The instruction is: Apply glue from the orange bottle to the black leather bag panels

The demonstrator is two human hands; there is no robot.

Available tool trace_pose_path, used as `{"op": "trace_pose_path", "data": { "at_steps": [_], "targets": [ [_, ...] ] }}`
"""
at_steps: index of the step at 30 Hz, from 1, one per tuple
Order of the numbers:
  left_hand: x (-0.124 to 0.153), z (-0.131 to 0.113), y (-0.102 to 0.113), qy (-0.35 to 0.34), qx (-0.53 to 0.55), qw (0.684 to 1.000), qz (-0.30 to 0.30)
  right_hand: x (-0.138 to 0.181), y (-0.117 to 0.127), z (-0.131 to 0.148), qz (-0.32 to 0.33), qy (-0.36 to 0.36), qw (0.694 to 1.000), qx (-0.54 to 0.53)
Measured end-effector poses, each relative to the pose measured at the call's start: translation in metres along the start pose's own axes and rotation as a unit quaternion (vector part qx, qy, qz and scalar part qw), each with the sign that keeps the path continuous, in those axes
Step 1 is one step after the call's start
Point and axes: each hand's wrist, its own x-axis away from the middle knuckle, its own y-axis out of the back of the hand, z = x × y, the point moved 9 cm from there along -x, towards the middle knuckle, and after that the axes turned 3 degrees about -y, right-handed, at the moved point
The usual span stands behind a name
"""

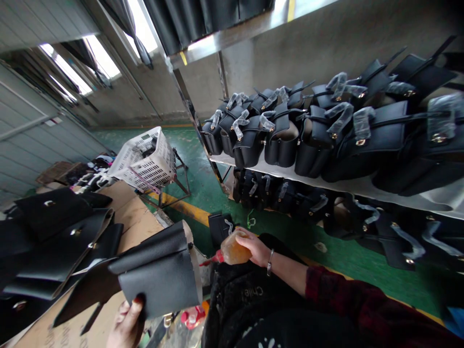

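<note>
I see a black bag piece, a curved leather shell with a pale raw edge on its right side, held up in front of me. My left hand grips it from below, thumb pressed on its lower left corner. My right hand is closed around a soft squeeze bottle of amber glue, its red nozzle pointing left toward the pale edge but not touching it. I judge the gluing of this piece as about to start or between passes; I cannot see any glue on the edge.

Left of my left hand, several flat black flap pieces with metal studs lie stacked on the cardboard-covered bench, apparently waiting. Below my hands, a small red-capped bottle sits near my lap.

Beyond my right hand, a shelf rack carries rows of assembled black bags with plastic-wrapped clasps, and more sit on the tier beneath. So much looks finished, with a stack left. Farther off beyond my left hand, a white plastic basket rests on a stand on the green floor.
</note>
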Motion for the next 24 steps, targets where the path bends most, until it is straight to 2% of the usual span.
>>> {"op": "trace_pose_path", "data": {
  "at_steps": [4, 6, 9, 13, 16, 20, 24],
  "targets": [
    [0.019, -0.016, -0.014, 0.024, 0.111, 0.992, -0.048, 0.020, -0.001, -0.009, -0.021, -0.069, 0.983, -0.167],
    [0.027, -0.021, -0.022, 0.022, 0.141, 0.988, -0.052, 0.030, -0.014, -0.002, 0.000, -0.091, 0.972, -0.217],
    [0.034, -0.027, -0.034, -0.003, 0.150, 0.988, -0.033, 0.045, -0.046, 0.012, 0.060, -0.119, 0.957, -0.256],
    [0.044, -0.030, -0.051, -0.040, 0.124, 0.991, 0.034, 0.063, -0.097, 0.019, 0.139, -0.147, 0.946, -0.253],
    [0.058, -0.033, -0.065, -0.042, 0.090, 0.990, 0.101, 0.068, -0.121, 0.013, 0.162, -0.138, 0.949, -0.231],
    [0.083, -0.050, -0.082, -0.042, 0.072, 0.981, 0.173, 0.067, -0.125, 0.003, 0.158, -0.120, 0.957, -0.211],
    [0.089, -0.076, -0.093, -0.005, 0.116, 0.978, 0.172, 0.068, -0.124, -0.006, 0.160, -0.137, 0.958, -0.193]
  ]
}}
